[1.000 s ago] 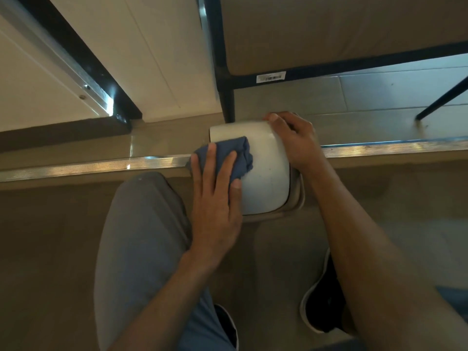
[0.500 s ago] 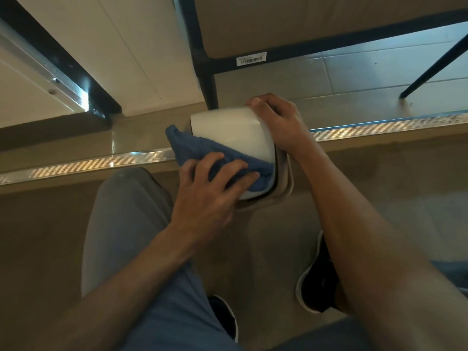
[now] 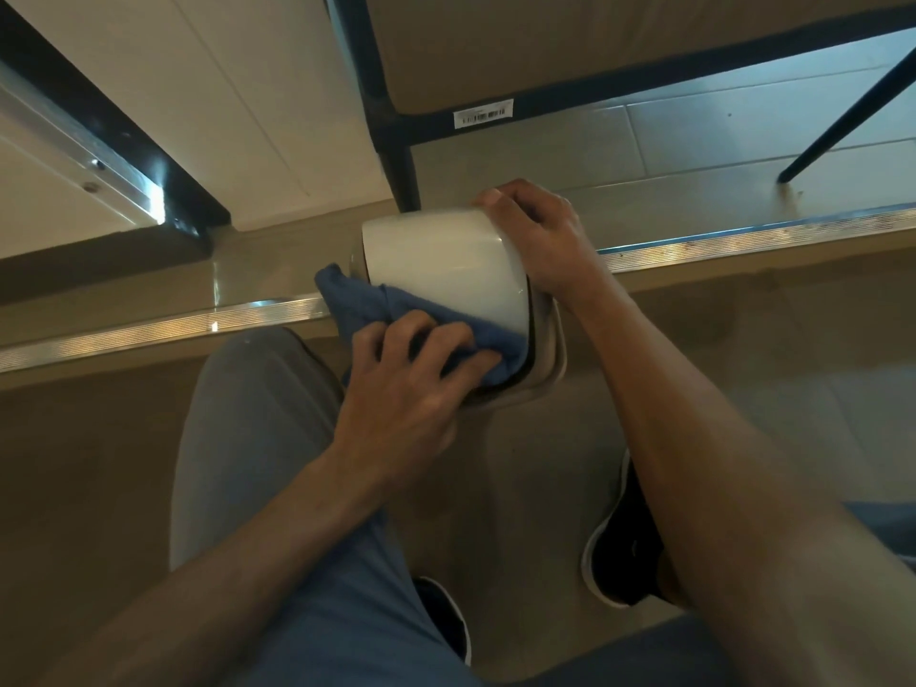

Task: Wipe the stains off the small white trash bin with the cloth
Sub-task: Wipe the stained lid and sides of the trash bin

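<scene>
The small white bin [image 3: 446,262] lies tipped on the floor, across the shiny metal strip [image 3: 148,329]. The right hand [image 3: 540,245] grips its far side. The left hand [image 3: 411,384] presses the blue cloth [image 3: 362,304], fingers curled, on the near side. Its inside is hidden.

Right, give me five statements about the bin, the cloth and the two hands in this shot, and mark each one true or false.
1. The left hand presses a blue cloth against the white trash bin. True.
2. The bin stands upright on the floor. False: it is tipped over on its side.
3. The right hand grips the bin at its far side. True.
4. The cloth is red. False: it is blue.
5. The right hand holds the cloth. False: only the left hand touches the cloth.
</scene>
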A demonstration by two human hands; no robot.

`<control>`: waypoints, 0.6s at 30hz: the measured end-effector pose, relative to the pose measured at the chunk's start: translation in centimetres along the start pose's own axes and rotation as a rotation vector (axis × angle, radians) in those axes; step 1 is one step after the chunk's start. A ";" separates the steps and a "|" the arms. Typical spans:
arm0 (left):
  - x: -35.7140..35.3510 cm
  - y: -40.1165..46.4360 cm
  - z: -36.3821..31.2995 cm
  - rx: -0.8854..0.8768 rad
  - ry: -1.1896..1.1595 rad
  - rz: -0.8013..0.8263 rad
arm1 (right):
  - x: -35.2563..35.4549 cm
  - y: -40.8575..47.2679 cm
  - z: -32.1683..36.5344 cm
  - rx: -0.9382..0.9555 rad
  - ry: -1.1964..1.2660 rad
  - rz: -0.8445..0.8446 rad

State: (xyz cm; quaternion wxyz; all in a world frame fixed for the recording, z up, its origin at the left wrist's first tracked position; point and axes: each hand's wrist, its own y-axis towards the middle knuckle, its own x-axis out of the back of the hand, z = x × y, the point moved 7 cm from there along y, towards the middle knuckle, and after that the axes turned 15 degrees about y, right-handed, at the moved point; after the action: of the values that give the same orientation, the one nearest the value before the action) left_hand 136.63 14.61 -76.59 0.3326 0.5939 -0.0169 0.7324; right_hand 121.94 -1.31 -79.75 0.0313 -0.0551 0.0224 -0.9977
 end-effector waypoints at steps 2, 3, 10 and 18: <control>0.3 1.1 -0.9 0.040 -0.021 -0.016 | 0.1 -0.2 0.1 -0.005 -0.017 -0.001; 0.3 1.5 -1.6 0.032 -0.033 -0.017 | 0.2 -0.3 0.1 -0.006 -0.022 -0.001; -0.7 -1.9 -0.2 -0.050 -0.027 0.100 | 0.1 -0.7 0.1 0.014 -0.023 0.015; -2.2 1.7 6.5 0.564 -0.581 0.199 | -0.1 -1.1 -0.5 -0.011 0.055 0.036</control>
State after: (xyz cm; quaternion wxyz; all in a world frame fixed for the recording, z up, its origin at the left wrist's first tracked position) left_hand 141.51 9.53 -76.03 0.0659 0.8391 0.0337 0.5388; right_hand 121.90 -0.17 -80.16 0.0485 -0.0272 0.0296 -0.9980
